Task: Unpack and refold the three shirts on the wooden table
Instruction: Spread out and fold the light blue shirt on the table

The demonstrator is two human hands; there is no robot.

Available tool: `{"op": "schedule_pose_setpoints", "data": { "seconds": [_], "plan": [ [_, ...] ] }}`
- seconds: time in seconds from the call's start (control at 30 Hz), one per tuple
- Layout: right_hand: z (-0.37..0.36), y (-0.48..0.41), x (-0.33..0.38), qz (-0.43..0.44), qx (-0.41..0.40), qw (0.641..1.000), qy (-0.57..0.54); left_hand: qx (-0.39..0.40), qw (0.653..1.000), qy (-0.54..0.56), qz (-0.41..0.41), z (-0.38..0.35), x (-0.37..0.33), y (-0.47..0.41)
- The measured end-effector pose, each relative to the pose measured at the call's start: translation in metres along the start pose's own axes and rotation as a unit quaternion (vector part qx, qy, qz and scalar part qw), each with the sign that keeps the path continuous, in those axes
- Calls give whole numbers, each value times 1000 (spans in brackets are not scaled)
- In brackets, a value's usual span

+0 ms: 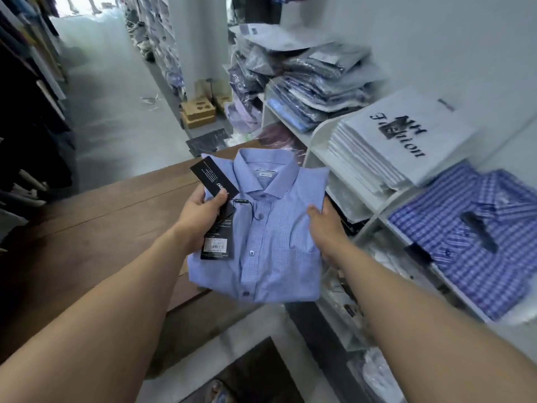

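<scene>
Left hand [200, 210] and right hand [325, 225] clamp opposite edges of a folded blue shirt [270, 228], collar pointing away, apparently just above the tabletop [116, 210].

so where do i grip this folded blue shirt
Grip the blue shirt by its two side edges just below the collar, one hand from each side, thumbs on top, as the left hand and right hand do; held elsewhere the flat fold would probably sag.

White shelving [377, 216] right, grey floor [116, 117] — daylight down the aisle.
</scene>
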State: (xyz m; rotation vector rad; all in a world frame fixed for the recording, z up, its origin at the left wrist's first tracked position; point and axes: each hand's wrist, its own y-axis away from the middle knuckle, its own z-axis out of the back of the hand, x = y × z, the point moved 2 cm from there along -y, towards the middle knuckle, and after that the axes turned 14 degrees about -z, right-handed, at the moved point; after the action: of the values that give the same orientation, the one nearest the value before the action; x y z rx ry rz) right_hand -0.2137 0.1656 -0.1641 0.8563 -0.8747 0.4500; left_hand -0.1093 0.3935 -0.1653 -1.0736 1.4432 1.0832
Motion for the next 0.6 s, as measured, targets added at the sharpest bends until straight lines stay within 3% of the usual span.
{"op": "schedule_pose_setpoints", "data": {
  "seconds": [0.37,0.6],
  "plan": [
    [218,49,-41,50,-212,972,-85,182,979,31,-91,-229,-40,57],
    [307,60,-61,27,-322,937,-136,269,948,-24,-166,-328,-62,62]
  ]
}}
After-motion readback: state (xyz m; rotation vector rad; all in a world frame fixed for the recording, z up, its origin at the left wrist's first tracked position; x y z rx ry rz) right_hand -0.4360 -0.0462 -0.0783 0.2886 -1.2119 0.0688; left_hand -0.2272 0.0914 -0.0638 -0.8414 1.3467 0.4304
